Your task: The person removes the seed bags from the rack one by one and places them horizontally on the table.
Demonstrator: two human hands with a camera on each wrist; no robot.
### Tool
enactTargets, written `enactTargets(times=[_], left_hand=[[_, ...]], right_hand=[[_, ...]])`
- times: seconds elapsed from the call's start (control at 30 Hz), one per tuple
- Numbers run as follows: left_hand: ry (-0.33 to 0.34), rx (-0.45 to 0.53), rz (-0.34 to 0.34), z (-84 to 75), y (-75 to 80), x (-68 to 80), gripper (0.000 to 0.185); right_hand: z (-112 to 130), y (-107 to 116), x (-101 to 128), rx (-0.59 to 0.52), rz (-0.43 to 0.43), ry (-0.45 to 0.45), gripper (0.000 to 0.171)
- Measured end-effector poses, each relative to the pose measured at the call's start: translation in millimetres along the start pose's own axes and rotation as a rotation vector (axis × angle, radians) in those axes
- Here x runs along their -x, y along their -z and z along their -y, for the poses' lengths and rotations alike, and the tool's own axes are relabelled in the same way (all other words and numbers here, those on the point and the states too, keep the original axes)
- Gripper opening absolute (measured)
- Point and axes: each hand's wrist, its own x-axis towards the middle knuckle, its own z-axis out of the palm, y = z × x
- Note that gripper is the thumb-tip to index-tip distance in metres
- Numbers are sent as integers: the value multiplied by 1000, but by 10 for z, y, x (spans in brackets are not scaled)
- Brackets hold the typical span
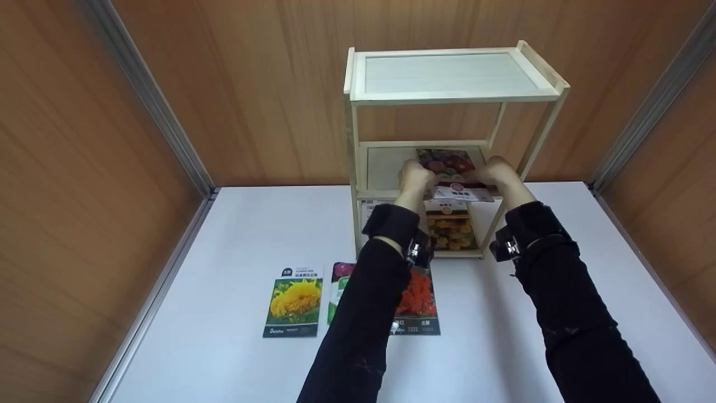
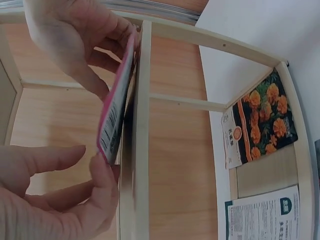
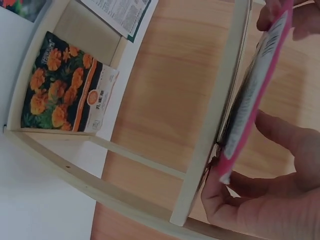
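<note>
Both hands hold one seed packet (image 1: 449, 165) with dark red flowers over the middle level of a pale wooden shelf rack (image 1: 458, 98). My left hand (image 1: 415, 176) pinches its left edge and my right hand (image 1: 495, 172) pinches its right edge. The left wrist view shows the packet (image 2: 116, 115) edge-on with a pink border, against the shelf rail (image 2: 142, 125), my left hand (image 2: 95, 170) below it. From the right wrist camera, the packet (image 3: 255, 85) sits beside the rail (image 3: 220, 110), gripped low by my right hand (image 3: 240, 195).
The bottom level holds an orange marigold packet (image 1: 450, 232) (image 2: 260, 120) (image 3: 60, 95) and a packet lying white side up (image 2: 265, 215) (image 3: 120, 15). On the white table lie a sunflower packet (image 1: 295, 300), a red flower packet (image 1: 417, 299) and a purple one (image 1: 340, 277), partly under my left arm.
</note>
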Motion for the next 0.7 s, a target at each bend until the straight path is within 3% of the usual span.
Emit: enactTargets(times=[0.07, 0.1, 0.2, 0.27, 0.4, 0.53, 0.7], left_hand=[[-11, -20, -24, -23, 99, 93, 12], [-36, -28, -47, 19, 75, 1, 11], [-26, -23, -49, 87, 33, -207, 19], [-14, 17, -31, 115, 25, -307, 23], [2, 151, 16, 64, 181, -204, 25], [0, 277, 54, 49, 282, -179, 36], [19, 505, 180, 91, 343, -134, 42]], right_hand=[[294, 143, 431, -53, 57, -25, 93], [464, 223, 675, -92, 77, -38, 87], [809, 396, 1166, -165, 91, -57, 68], [845, 433, 1213, -194, 69, -47, 51], [864, 494, 1277, -186, -26, 15, 30], [864, 555, 1336, -264, -65, 55, 37], [833, 587, 1399, -404, -8, 60, 49]])
